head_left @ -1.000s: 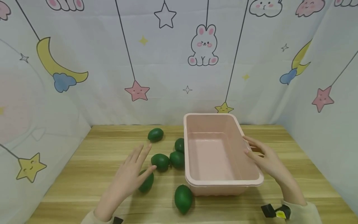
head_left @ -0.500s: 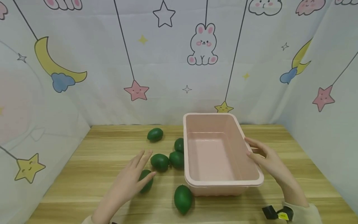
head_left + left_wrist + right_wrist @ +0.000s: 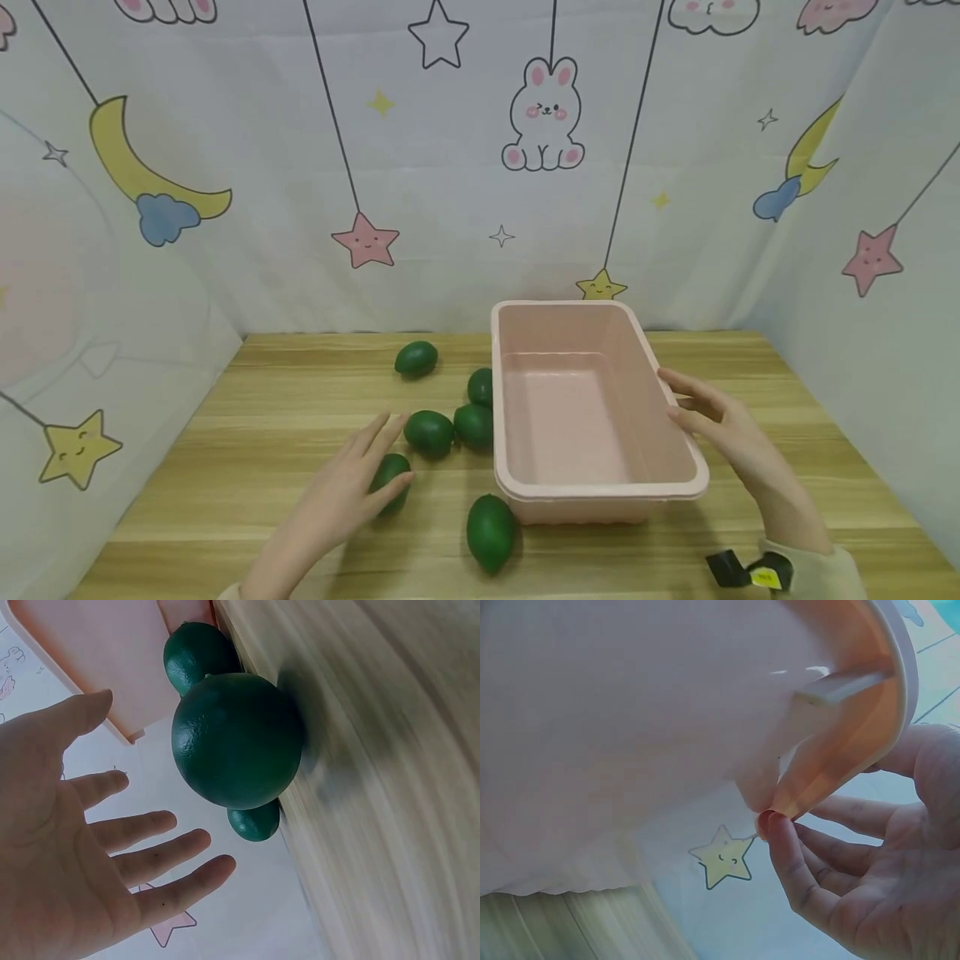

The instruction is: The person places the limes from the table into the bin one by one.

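**Left hand (image 3: 337,486) poised beside the pink tub (image 3: 592,491), right hand (image 3: 722,423) on the rim**

Take the pink tub as landmark: standing on the worktop (image 3: 195,500), pinched at its right rim between thumb and fingers of the right hand. Look left of the tub for the left hand: relaxed, fingers extended and spread, above the near-left fruit (image 3: 389,467), green and rounded. Count five more like it, all around the tub: the near wall fruit (image 3: 474,427) and the far wall fruit (image 3: 482,387), both close to its left side; the middle fruit (image 3: 430,433), farther left; the back fruit (image 3: 416,358), beyond that, toward the tub's far end; the front fruit (image 3: 491,533), just off its near-left corner.

For the step in hand, judged to be grasping the near-left fruit, lower the palm straight down, curl thumb and fingers round the widest part, then lift. Avoid nudging from one side: likely to roll. Steer clear of the middle fruit, lying between there and the tub. Pinch the rim just firmly enough to prevent sliding, without tilting.

Check the left wrist view for the open palm and a visible gap before the nearest fruit; impossible to judge contact from the head view. Use the head view for all six fruits, against three from the left wrist. See the tub's outer right wall only from the right wrist.
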A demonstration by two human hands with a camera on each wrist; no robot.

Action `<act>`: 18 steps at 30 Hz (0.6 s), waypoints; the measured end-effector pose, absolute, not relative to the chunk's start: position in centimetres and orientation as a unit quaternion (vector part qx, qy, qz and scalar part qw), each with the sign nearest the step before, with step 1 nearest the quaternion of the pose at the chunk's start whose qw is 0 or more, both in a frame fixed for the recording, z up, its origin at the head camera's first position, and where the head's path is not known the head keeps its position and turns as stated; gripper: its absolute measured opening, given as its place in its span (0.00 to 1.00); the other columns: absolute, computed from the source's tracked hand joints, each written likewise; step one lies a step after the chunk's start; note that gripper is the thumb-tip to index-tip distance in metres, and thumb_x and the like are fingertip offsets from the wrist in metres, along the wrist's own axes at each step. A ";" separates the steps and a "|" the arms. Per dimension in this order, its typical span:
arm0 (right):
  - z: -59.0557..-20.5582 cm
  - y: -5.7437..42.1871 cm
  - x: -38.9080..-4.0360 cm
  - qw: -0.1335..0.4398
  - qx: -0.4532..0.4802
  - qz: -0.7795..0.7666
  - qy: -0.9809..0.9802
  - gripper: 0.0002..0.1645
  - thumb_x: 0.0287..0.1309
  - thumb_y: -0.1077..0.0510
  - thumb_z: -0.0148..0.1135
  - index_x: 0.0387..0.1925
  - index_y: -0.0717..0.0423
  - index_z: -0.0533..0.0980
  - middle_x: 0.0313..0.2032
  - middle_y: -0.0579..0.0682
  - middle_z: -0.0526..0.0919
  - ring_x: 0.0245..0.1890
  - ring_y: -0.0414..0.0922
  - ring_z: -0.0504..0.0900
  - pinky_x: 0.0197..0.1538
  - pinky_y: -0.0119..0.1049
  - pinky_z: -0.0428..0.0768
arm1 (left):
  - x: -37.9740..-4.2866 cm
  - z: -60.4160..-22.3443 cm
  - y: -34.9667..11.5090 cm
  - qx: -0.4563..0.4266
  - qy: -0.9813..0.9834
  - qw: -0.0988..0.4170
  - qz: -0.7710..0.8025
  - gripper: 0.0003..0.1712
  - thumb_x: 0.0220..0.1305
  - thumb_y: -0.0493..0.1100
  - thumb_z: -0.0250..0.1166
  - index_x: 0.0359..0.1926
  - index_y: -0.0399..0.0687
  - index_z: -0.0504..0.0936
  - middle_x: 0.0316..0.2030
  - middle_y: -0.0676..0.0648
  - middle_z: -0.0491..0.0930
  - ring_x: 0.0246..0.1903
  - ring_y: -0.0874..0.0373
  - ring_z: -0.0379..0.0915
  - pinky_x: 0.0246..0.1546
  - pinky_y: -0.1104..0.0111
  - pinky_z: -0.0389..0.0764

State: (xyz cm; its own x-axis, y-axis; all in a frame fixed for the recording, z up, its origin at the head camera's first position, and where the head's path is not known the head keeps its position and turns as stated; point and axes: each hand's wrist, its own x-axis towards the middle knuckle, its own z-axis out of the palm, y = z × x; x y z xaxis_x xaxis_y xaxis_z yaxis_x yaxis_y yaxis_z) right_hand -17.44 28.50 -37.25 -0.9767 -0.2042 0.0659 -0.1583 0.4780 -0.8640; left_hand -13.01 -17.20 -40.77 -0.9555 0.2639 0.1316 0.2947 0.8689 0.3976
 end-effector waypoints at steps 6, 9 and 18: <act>-37.5 28.6 -17.7 0.025 -0.120 -0.537 0.835 0.31 0.68 0.56 0.53 0.70 0.53 0.61 0.55 0.32 0.75 0.51 0.28 0.77 0.50 0.22 0.74 | -12.9 -41.1 -17.1 -0.155 -0.962 0.043 -0.218 0.44 0.61 0.54 0.65 0.74 0.63 0.54 0.70 0.36 0.60 0.65 0.33 0.62 0.56 0.38 0.70; -37.6 28.6 -17.6 0.030 -0.120 -0.552 0.825 0.31 0.68 0.57 0.54 0.70 0.55 0.61 0.53 0.32 0.77 0.49 0.29 0.78 0.49 0.23 0.75 | -12.8 -41.3 -17.2 -0.162 -0.962 0.044 -0.217 0.44 0.60 0.53 0.67 0.73 0.61 0.56 0.70 0.36 0.61 0.64 0.34 0.64 0.56 0.39 0.71; -37.6 28.7 -17.6 0.042 -0.126 -0.595 0.793 0.32 0.67 0.61 0.53 0.70 0.58 0.60 0.54 0.35 0.78 0.49 0.32 0.80 0.47 0.27 0.79 | -12.8 -41.6 -17.3 -0.167 -0.962 0.019 -0.215 0.47 0.55 0.50 0.72 0.72 0.56 0.59 0.67 0.33 0.63 0.61 0.33 0.68 0.51 0.41 0.75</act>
